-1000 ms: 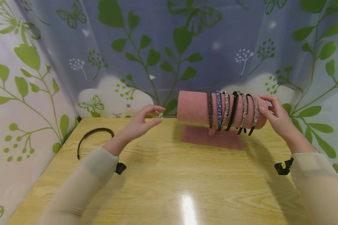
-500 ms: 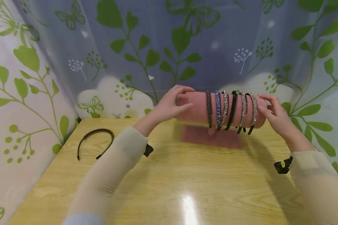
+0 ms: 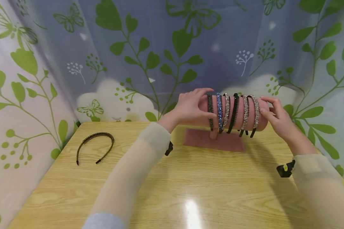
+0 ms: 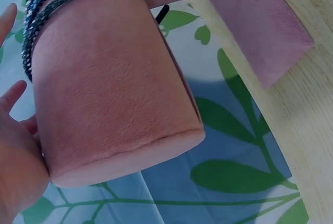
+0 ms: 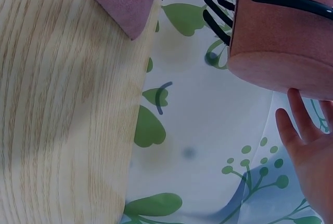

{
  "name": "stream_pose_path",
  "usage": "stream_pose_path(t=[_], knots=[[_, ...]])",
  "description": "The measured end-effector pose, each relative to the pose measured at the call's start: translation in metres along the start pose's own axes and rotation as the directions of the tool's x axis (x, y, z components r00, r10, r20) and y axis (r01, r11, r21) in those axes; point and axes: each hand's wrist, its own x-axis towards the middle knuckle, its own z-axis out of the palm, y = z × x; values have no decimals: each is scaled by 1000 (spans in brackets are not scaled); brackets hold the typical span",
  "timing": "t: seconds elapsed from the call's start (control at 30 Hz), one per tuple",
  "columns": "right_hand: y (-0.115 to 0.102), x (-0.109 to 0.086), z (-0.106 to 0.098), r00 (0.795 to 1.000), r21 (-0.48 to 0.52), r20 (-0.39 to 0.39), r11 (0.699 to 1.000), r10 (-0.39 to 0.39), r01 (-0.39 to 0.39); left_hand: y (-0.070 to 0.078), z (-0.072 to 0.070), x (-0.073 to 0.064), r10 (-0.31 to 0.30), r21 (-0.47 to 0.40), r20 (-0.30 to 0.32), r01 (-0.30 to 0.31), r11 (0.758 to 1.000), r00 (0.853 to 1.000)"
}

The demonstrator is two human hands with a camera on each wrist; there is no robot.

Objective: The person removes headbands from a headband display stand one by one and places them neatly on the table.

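A pink velvet roll (image 3: 240, 116) on a stand holds several headbands. A dark glittery headband (image 3: 209, 103) is leftmost, then a blue sparkly headband (image 3: 219, 109), a black toothed headband (image 3: 233, 114) and silver sparkly ones. My left hand (image 3: 186, 106) spans the roll's left end, fingers over the top and thumb in front beside the dark glittery headband; in the left wrist view its fingertips stand apart from the bands. At the roll's right end, my right hand (image 3: 281, 122) is relaxed, its fingertips at the end face beside a silver headband (image 3: 256, 111).
A dark toothed headband (image 3: 96, 135) lies on the left of the wooden table (image 3: 218, 187). The stand's flat pink base (image 3: 197, 141) rests near the table's back edge. A leaf-patterned curtain (image 3: 126, 47) hangs behind and at both sides.
My left hand has moved right, from above the table onto the roll's left end, reaching the dark glittery headband. The right hand has stayed at the right end.
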Motion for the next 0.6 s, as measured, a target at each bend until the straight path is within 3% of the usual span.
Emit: stream_pose_path(t=[0.37, 0.6], knots=[[0, 0, -2, 1000, -13, -21, 1000, -6, 5, 3, 11, 3, -2, 207, -36, 9, 978, 999], [0, 0, 1, 1000, -5, -8, 1000, -9, 9, -8, 12, -2, 58, 273, -28, -48, 961, 998]])
